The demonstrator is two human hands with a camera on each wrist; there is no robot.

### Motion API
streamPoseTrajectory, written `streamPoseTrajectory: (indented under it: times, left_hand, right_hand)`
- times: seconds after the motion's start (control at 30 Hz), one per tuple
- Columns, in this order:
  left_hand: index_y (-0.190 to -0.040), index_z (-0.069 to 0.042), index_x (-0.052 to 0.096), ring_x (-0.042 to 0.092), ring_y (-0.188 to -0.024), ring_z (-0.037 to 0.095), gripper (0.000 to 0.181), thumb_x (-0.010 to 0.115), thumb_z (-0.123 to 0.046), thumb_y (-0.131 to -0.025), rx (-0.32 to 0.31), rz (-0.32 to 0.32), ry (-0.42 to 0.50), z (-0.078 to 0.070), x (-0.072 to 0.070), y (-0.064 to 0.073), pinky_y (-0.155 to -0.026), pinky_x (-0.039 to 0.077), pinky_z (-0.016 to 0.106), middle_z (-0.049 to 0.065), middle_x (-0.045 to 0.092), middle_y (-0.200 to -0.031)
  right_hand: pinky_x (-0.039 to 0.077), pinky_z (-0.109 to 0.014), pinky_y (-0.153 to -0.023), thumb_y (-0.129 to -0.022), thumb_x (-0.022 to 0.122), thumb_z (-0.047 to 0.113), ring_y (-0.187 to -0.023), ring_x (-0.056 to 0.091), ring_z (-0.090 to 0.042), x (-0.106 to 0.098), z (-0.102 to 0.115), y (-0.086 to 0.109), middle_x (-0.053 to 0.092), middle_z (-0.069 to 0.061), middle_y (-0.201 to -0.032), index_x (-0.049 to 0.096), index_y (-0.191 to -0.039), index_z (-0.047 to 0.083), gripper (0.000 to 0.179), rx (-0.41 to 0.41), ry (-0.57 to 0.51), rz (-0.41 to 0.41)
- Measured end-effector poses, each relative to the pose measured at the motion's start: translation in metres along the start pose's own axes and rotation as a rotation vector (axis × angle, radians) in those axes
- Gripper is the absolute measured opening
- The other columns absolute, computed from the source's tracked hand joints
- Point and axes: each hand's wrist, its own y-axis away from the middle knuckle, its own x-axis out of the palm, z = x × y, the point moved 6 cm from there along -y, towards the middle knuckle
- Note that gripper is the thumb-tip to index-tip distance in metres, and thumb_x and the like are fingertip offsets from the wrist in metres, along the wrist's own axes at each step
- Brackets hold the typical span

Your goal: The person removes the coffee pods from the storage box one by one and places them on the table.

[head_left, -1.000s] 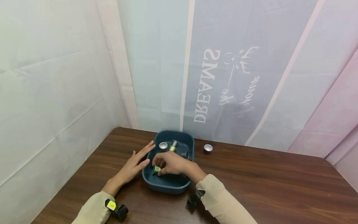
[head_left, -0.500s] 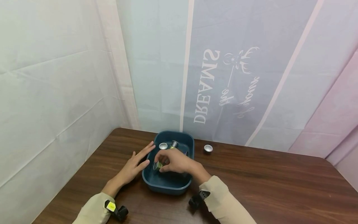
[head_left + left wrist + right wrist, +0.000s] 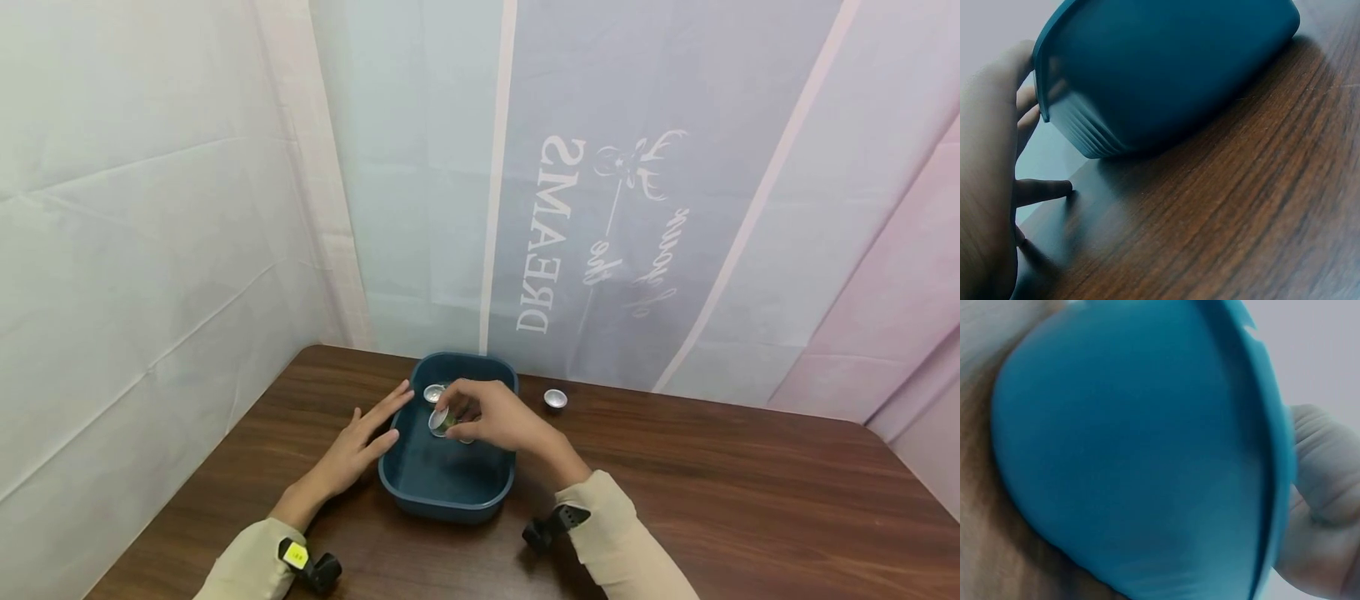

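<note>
In the head view my right hand (image 3: pixel 495 417) pinches a green coffee capsule (image 3: pixel 438 422) over the blue bin (image 3: pixel 442 510), its silver lid side facing left. Another silver-topped capsule (image 3: pixel 433 393) lies inside the bin near the far left wall; the right hand covers the area beside it. My left hand (image 3: pixel 348 454) lies along the bin's left side with fingers straight, fingertips at the rim. In the left wrist view that hand (image 3: pixel 991 169) is at the bin's edge. The right wrist view shows the bin wall (image 3: pixel 1141 444) hiding most of my right hand (image 3: pixel 1325 500), capsule included.
A lone silver capsule (image 3: pixel 556 399) sits on the dark wooden table (image 3: pixel 720 483), just right of the bin. Behind the table hangs a printed cloth (image 3: pixel 420 208), and another pale cloth (image 3: pixel 150 250) closes off the left side.
My right hand has risen and moved away from me and slightly right, the green capsule still pinched and its lid turned more toward the camera. The left hand stays put.
</note>
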Motion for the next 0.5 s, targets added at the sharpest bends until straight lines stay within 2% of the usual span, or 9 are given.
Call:
streamPoseTrajectory:
  times: [0.3,0.5]
  left_hand:
    - [-0.151,-0.016,0.032,0.022,-0.141,0.034,0.052,0.045,-0.017,-0.101,0.009,0.0,-0.011,0.001,0.002,0.001,-0.092,-0.002,0.08,0.004,0.02,-0.158]
    - [-0.151,-0.016,0.032,0.023,-0.14,0.035,0.053,0.045,-0.017,-0.1,0.013,-0.006,-0.012,-0.001,0.0,0.0,-0.093,-0.002,0.079,0.004,0.019,-0.158]
  right_hand:
    - [0.053,-0.034,-0.077,-0.082,0.078,0.018,-0.092,0.063,-0.014,-0.028,-0.003,0.011,0.064,0.012,-0.099,0.064,-0.11,0.024,0.032,0.026,-0.006,-0.105]
    - [0.052,-0.031,-0.076,-0.081,0.078,0.018,-0.091,0.063,-0.016,-0.043,-0.007,0.016,0.065,0.011,-0.097,0.064,-0.109,0.025,0.032,0.058,-0.022,-0.156]
